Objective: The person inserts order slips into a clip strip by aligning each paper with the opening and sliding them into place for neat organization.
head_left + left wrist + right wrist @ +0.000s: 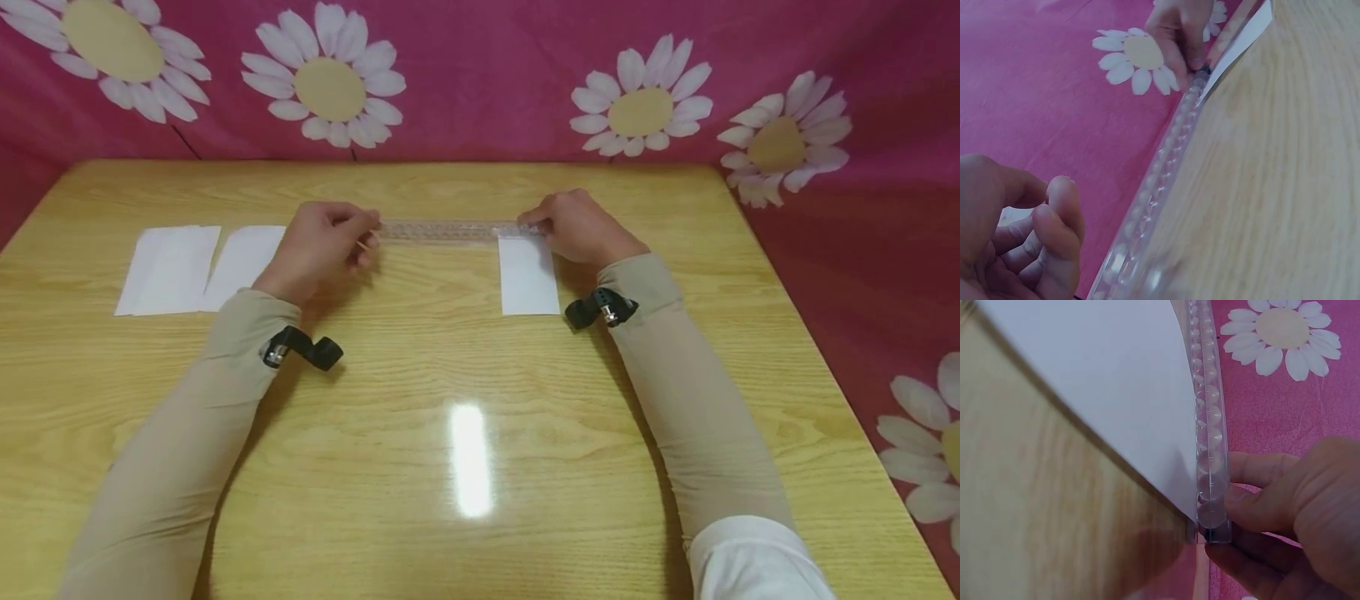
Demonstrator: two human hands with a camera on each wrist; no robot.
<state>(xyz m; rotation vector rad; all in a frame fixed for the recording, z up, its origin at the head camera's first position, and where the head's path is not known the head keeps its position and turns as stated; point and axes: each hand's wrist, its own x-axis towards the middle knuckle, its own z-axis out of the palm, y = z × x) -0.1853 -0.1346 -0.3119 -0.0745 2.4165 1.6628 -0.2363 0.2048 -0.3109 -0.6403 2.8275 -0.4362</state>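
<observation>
A long clear plastic tube point(442, 231), with rows of round see-through shapes along it, spans the gap between both hands at the back of the table. My right hand point(581, 229) pinches its right end between thumb and fingers; the right wrist view shows the thumb point(1254, 506) against its side. A white paper sheet point(528, 275) meets the tube at that end. At the tube's left end is my left hand point(322, 242), fingers loosely curled. In the left wrist view those fingers point(1063, 206) appear beside the tube, with pink cloth showing between.
Two stacks or sheets of white paper lie at the left, one paper point(168, 271) beside another paper point(243, 267) partly hidden by my left hand. The wooden table point(390, 467) ends at a pink cloth point(480, 83) printed with daisies.
</observation>
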